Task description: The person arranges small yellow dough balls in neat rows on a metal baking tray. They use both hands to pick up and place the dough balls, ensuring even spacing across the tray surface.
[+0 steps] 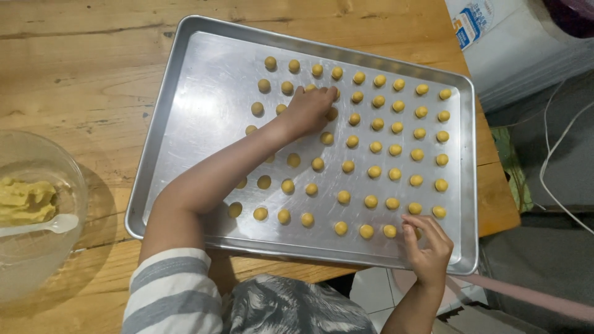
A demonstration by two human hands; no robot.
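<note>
The left forearm (210, 179) lies across the baking tray (185, 93) from seven o'clock toward the centre, hiding several dough balls (371, 145) wholly or in part, and the left hand (309, 110) covers whatever its fingertips press. At five o'clock the right hand (426, 244) hides one ball at the tray's near rim. The glass bowl (37, 210) at nine o'clock is cut by the left edge, its spoon (52, 225) handle running out of view.

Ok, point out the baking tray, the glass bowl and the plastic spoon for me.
baking tray (204, 80): head view, bare metal near its upper left corner.
glass bowl (73, 166): head view, its right rim.
plastic spoon (60, 223): head view, the spoon's white bowl end.
</note>
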